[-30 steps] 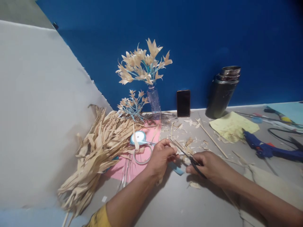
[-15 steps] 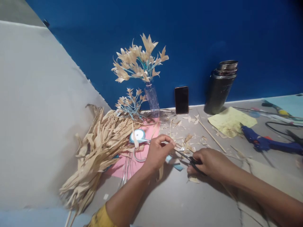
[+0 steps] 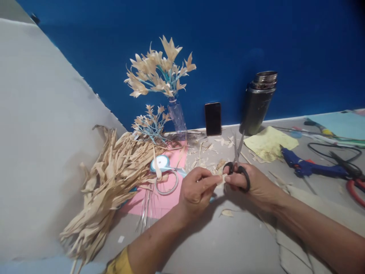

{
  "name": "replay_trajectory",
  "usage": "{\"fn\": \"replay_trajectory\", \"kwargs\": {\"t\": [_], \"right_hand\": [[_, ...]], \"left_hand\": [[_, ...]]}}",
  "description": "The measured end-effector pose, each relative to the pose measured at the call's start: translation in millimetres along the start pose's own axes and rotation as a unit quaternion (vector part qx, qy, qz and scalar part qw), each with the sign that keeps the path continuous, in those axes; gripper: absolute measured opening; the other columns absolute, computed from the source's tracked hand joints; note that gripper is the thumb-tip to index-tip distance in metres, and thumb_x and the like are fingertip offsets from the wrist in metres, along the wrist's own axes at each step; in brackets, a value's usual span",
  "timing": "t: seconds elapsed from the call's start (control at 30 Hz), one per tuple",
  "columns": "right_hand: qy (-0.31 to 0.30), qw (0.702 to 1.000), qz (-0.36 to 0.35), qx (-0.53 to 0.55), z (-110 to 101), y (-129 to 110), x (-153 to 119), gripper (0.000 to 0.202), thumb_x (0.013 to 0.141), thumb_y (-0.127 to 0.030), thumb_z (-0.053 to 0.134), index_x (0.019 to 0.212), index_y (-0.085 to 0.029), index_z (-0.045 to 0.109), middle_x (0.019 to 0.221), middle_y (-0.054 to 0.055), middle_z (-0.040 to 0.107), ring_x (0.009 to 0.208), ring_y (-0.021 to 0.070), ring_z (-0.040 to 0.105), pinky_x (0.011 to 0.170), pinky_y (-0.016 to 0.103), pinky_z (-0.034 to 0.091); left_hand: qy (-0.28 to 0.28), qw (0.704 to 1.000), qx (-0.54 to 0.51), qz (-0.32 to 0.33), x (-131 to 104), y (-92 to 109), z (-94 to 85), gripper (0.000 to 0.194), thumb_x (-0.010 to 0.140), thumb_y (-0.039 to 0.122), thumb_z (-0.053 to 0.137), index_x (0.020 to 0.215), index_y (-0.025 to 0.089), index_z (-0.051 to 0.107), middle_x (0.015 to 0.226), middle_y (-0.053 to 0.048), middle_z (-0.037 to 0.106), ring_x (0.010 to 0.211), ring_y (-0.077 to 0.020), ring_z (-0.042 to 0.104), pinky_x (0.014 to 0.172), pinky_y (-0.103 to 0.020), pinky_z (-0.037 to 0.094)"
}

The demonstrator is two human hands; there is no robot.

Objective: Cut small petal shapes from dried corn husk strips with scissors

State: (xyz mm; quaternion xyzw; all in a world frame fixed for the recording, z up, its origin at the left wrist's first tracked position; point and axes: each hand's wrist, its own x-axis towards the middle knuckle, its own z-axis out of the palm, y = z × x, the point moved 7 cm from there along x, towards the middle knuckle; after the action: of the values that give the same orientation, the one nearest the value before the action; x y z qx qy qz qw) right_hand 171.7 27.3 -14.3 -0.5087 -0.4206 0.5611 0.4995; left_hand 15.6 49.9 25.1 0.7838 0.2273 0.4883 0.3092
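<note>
Between the fingertips of my left hand (image 3: 196, 190) is a small pale piece of dried corn husk (image 3: 221, 181). My right hand (image 3: 256, 186) keeps black-handled scissors (image 3: 237, 154) on its fingers, the blades pointing up and slightly apart. The right thumb and fingertip touch the same husk piece from the other side. To the left lies a large bundle of dried corn husks (image 3: 111, 190). A blue-and-white ribbon roll (image 3: 159, 163) and a pale ring (image 3: 166, 193) rest on pink paper (image 3: 145, 207), with several thin wires (image 3: 146, 209) near its front edge.
Husk flowers stand in a clear bottle (image 3: 177, 118), beside a smaller flower bunch (image 3: 151, 125). A phone (image 3: 213, 118) and a dark flask (image 3: 258, 104) are by the blue wall. Rightward lie a yellow cloth (image 3: 270, 142), a blue glue gun (image 3: 313, 167) and red-handled pliers (image 3: 355, 190).
The scissors have swung from pointing left toward the husk to pointing upward in my right hand. Both hands have come together at the husk piece. The view has shifted slightly right.
</note>
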Motion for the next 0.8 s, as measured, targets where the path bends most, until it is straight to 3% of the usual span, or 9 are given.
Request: {"fn": "replay_trajectory", "kwargs": {"t": [0.07, 0.13, 0.2, 0.23, 0.4, 0.6, 0.67, 0.73, 0.8], "right_hand": [[0.037, 0.999, -0.010, -0.035, -5.4, -4.8, -2.0, 0.025, 0.069, -0.031, 0.074, 0.086, -0.018, 0.061, 0.062, -0.005, 0.055, 0.056, 0.0118, 0.046, 0.053, 0.024, 0.034], [0.054, 0.996, -0.026, -0.071, -8.3, -10.1, -4.2, 0.025, 0.068, -0.030, 0.074, 0.086, -0.018, 0.060, 0.064, -0.005, 0.056, 0.057, 0.0120, 0.047, 0.054, 0.024, 0.036], [0.050, 0.992, -0.043, -0.103, -7.6, -13.3, -5.9, 0.022, 0.070, -0.030, 0.071, 0.086, -0.019, 0.060, 0.064, -0.005, 0.055, 0.057, 0.0121, 0.047, 0.054, 0.024, 0.037], [0.042, 0.991, -0.050, -0.117, -6.1, -13.9, -6.3, 0.021, 0.071, -0.030, 0.070, 0.085, -0.019, 0.060, 0.065, -0.005, 0.055, 0.058, 0.0122, 0.047, 0.054, 0.024, 0.037], [0.009, 0.977, -0.075, -0.199, 2.0, -12.5, -7.4, 0.017, 0.071, -0.026, 0.063, 0.086, -0.019, 0.060, 0.069, -0.004, 0.056, 0.061, 0.0138, 0.047, 0.054, 0.025, 0.037], [0.037, 0.933, -0.138, -0.331, 4.8, -15.7, -11.2, 0.005, 0.068, -0.021, 0.057, 0.072, -0.021, 0.055, 0.057, -0.007, 0.041, 0.055, 0.0131, 0.038, 0.052, 0.025, 0.030], [0.048, 0.912, -0.167, -0.371, 6.9, -16.7, -13.5, 0.006, 0.068, -0.020, 0.057, 0.069, -0.022, 0.051, 0.057, -0.007, 0.041, 0.054, 0.0132, 0.038, 0.053, 0.026, 0.028], [0.058, 0.891, -0.206, -0.400, 9.0, -20.1, -16.6, 0.010, 0.069, -0.019, 0.057, 0.067, -0.022, 0.049, 0.060, -0.005, 0.046, 0.056, 0.0136, 0.039, 0.054, 0.027, 0.028], [0.075, 0.892, -0.212, -0.393, 5.5, -23.4, -17.7, 0.009, 0.070, -0.020, 0.059, 0.068, -0.022, 0.051, 0.062, -0.004, 0.051, 0.057, 0.0142, 0.042, 0.056, 0.027, 0.030]], "left_hand": [[0.000, 0.984, -0.100, -0.147, -1.3, -16.7, 2.7, 0.021, 0.086, 0.021, 0.063, 0.104, 0.023, 0.074, 0.089, -0.006, 0.066, 0.077, -0.0155, 0.061, 0.069, -0.028, 0.048], [-0.021, 0.932, -0.213, -0.291, -7.4, -29.9, 12.5, 0.020, 0.087, 0.031, 0.061, 0.099, 0.020, 0.073, 0.082, -0.006, 0.066, 0.071, -0.0153, 0.060, 0.067, -0.029, 0.048], [-0.051, 0.889, -0.272, -0.366, -12.5, -32.8, 23.2, 0.021, 0.082, 0.036, 0.066, 0.088, 0.017, 0.071, 0.072, -0.004, 0.063, 0.063, -0.0136, 0.057, 0.063, -0.028, 0.046], [-0.058, 0.881, -0.277, -0.379, -13.5, -32.7, 26.3, 0.019, 0.078, 0.035, 0.070, 0.082, 0.016, 0.070, 0.067, -0.002, 0.061, 0.061, -0.0127, 0.055, 0.062, -0.027, 0.044], [-0.055, 0.902, -0.187, -0.386, -17.0, -36.5, 31.3, 0.011, 0.075, 0.023, 0.066, 0.069, 0.016, 0.060, 0.061, 0.001, 0.055, 0.057, -0.0098, 0.047, 0.057, -0.024, 0.037], [-0.079, 0.941, -0.065, -0.322, -20.0, -32.6, 32.0, 0.006, 0.077, 0.018, 0.058, 0.072, 0.017, 0.060, 0.070, 0.000, 0.061, 0.067, -0.0127, 0.054, 0.063, -0.025, 0.041], [-0.079, 0.950, -0.031, -0.301, -20.2, -29.7, 31.2, 0.010, 0.077, 0.017, 0.057, 0.068, 0.017, 0.061, 0.066, 0.000, 0.061, 0.063, -0.0129, 0.054, 0.060, -0.025, 0.040], [-0.062, 0.965, 0.028, -0.255, -17.2, -24.5, 26.8, 0.014, 0.077, 0.014, 0.056, 0.064, 0.018, 0.060, 0.061, 0.000, 0.059, 0.059, -0.0127, 0.052, 0.058, -0.026, 0.038], [-0.038, 0.980, 0.095, -0.169, -11.5, -15.0, 20.3, 0.015, 0.077, 0.011, 0.055, 0.065, 0.018, 0.061, 0.062, 0.000, 0.059, 0.060, -0.0134, 0.052, 0.059, -0.026, 0.038]]}}
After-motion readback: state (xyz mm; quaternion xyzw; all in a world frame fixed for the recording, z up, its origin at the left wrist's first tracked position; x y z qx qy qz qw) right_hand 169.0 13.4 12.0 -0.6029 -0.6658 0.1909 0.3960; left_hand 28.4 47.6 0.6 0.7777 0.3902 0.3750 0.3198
